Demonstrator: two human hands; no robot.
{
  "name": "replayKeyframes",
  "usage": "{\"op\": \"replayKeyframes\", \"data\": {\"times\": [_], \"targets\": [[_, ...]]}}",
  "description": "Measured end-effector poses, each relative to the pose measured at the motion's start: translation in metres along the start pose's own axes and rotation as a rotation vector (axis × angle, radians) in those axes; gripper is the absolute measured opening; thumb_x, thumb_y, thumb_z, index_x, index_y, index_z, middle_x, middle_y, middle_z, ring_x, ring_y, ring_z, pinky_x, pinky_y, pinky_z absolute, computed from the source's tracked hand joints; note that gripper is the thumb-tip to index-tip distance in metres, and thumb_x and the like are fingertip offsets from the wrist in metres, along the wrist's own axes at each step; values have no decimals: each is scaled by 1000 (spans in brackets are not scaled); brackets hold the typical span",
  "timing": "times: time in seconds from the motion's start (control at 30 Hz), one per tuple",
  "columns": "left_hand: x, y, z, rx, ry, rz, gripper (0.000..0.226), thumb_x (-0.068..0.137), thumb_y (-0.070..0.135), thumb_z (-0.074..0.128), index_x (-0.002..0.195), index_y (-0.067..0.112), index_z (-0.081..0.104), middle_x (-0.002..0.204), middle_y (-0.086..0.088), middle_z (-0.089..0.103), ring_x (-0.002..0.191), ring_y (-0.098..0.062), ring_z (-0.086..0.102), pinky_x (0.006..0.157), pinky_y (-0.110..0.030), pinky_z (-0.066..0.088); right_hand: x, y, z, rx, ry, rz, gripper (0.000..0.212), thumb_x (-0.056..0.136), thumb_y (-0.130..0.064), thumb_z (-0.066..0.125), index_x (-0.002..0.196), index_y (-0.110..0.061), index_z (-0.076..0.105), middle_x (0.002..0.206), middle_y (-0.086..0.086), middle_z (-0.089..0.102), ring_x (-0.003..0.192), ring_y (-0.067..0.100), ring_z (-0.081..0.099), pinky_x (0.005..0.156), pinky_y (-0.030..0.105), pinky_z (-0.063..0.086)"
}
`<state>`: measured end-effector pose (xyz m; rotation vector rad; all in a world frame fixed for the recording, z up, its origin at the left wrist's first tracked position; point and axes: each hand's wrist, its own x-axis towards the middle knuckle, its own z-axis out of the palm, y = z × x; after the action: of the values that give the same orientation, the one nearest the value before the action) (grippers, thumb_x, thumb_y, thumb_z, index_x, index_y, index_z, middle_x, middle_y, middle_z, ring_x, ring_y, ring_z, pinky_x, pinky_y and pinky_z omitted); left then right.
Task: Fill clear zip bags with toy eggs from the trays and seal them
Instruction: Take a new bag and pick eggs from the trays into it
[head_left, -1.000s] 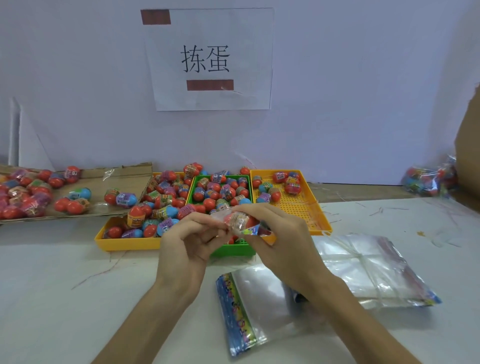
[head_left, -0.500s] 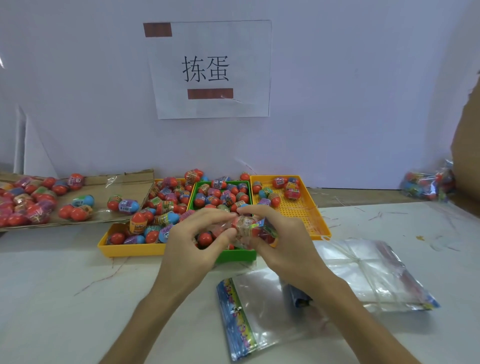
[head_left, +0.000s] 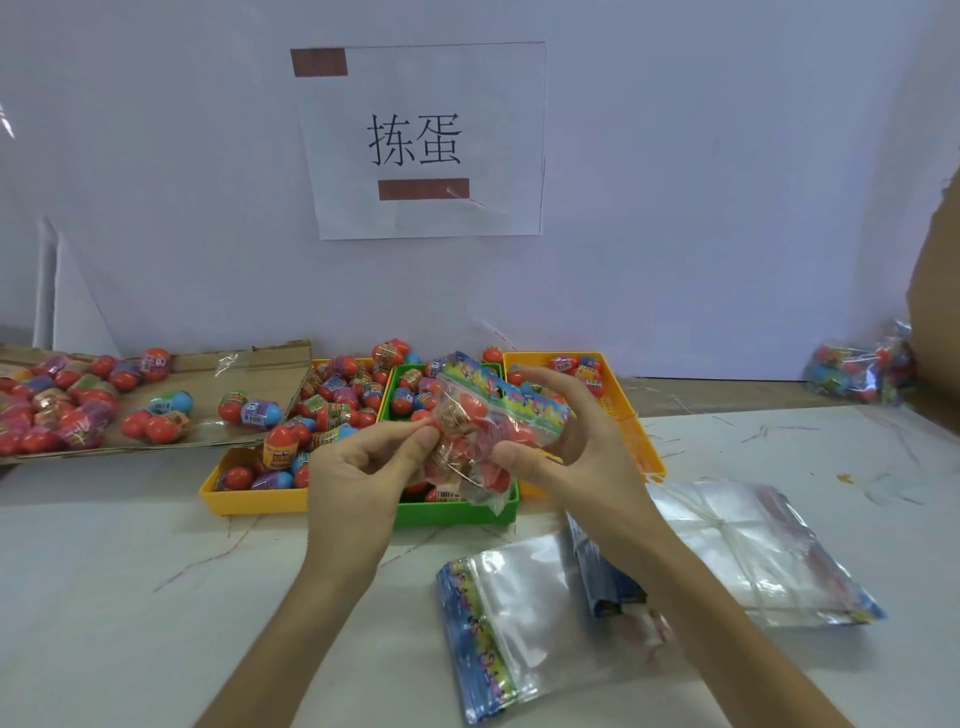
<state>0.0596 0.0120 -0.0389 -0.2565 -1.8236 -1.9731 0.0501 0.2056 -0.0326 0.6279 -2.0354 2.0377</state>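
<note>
Hands meet at the centre of the frame, just above the green tray (head_left: 457, 512). Between them is a clear zip bag (head_left: 467, 452) packed with red toy eggs (head_left: 470, 410), its bright printed strip tilted up toward the right. The left hand (head_left: 358, 473) has a tight grip on the bag's left edge, thumb and forefinger pinched on the plastic. The right hand (head_left: 571, 441) curls round the bag's right side, thumb on the lower front and fingers behind the strip. Whether the zip is closed I cannot tell.

Loose eggs (head_left: 337, 395) fill the left yellow tray (head_left: 249, 501) and the green one; a few lie in the right yellow tray (head_left: 631, 415). More sit on a cardboard flat (head_left: 208, 379) at centre left. Empty zip bags (head_left: 519, 613) lie stacked on the counter (head_left: 130, 597) at lower right, beside a tied bundle of bags (head_left: 753, 545). Another filled bag (head_left: 857, 369) rests at the far right edge.
</note>
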Motion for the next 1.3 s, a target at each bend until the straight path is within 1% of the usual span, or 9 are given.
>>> {"op": "replayKeyframes", "data": {"times": [0.13,0.2,0.3,0.4,0.57,0.77,0.93,1.1,1.3], "targets": [[-5,-3,7,-120,59,-128,14,78,27,71,82,31,83,86,-2,79,82,-17,77,67,-21,60,-2,0,3,-233,-126,87,15,85,-52,64,83,-43,75,80,-20,75,76,-1,71,65,14,52],[-6,-4,9,-155,57,-186,14,78,27,70,82,29,84,87,-5,79,82,-17,77,66,-21,60,-2,-2,7,-272,-133,68,22,89,-49,58,72,-54,71,69,-26,69,65,-8,65,59,9,47],[-6,-5,11,-206,75,-259,15,77,25,71,83,18,83,89,-10,79,79,-17,77,64,-22,60,-2,3,7,-326,-70,19,31,89,-50,56,64,-35,65,61,-23,64,58,-3,60,54,20,46],[-7,-5,13,-283,79,-330,19,78,25,69,83,12,81,89,-13,79,75,-17,76,60,-22,59,-1,4,5,-349,-34,-7,33,90,-50,54,63,-32,60,60,-20,63,56,0,60,52,22,47],[-10,-9,18,-332,67,-406,25,79,27,67,86,5,77,85,-11,78,72,-16,75,58,-22,59,-2,7,5,-474,10,-123,64,90,-55,53,54,-3,62,51,10,59,49,28,55,54,47,43],[-12,-15,18,-130,135,-243,24,86,27,63,85,5,71,74,-6,75,67,-15,72,60,-23,60,-6,4,11,-467,91,-187,50,91,-44,64,46,-26,53,44,-10,49,42,12,44,44,23,31],[-15,-22,19,15,179,-173,22,97,22,60,85,6,69,73,-6,75,69,-17,72,62,-26,60,-6,2,14,-356,131,-168,54,83,-47,72,51,-4,64,47,8,57,46,28,52,49,44,43],[-18,-16,21,30,165,-106,25,87,36,63,81,13,71,70,-7,73,57,-15,68,53,-23,56,-4,-4,13,-131,228,-30,30,69,-37,83,46,-26,66,45,-9,57,44,1,53,47,14,43],[-18,-10,19,58,122,-25,23,89,32,64,79,11,66,60,-4,66,33,-16,52,44,-25,52,-2,0,11,120,272,138,31,52,-42,87,55,-15,72,50,-1,54,43,7,40,45,17,36]]}}
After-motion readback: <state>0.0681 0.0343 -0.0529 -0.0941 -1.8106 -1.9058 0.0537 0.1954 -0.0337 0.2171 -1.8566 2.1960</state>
